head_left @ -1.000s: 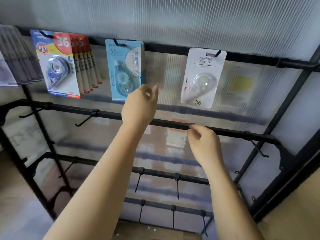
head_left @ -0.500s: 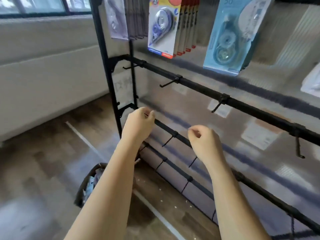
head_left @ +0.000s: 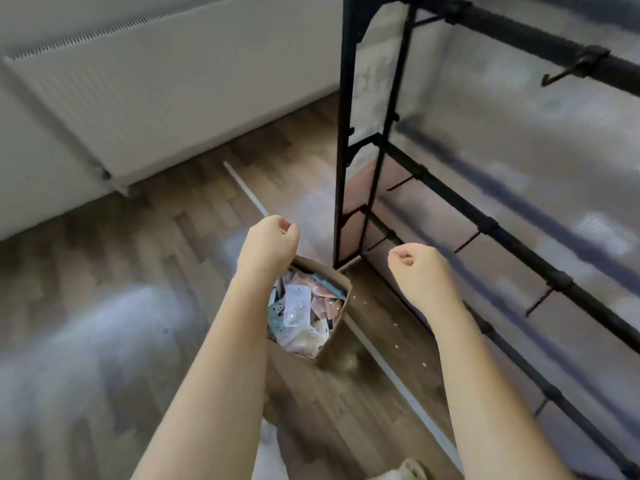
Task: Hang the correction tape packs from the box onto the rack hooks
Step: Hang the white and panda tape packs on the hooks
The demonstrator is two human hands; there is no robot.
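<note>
A brown cardboard box point(head_left: 337, 329) stands on the wooden floor beside the rack's left post, full of several correction tape packs point(head_left: 298, 313) in pale colours. My left hand point(head_left: 268, 244) hovers above the box's far left corner, fingers loosely curled, holding nothing. My right hand point(head_left: 420, 271) hangs in the air to the right of the box, also loosely curled and empty. The black metal rack point(head_left: 346, 133) rises on the right, its lower bars carrying bare hooks point(head_left: 562, 76).
A white radiator point(head_left: 156, 91) runs along the wall at the left. A pale strip crosses the wood floor point(head_left: 138, 244) past the box. Translucent panels back the rack on the right.
My view has swung down and left from the hanging packs to the floor box. Both hands left the rack bars and dropped toward the box, empty.
</note>
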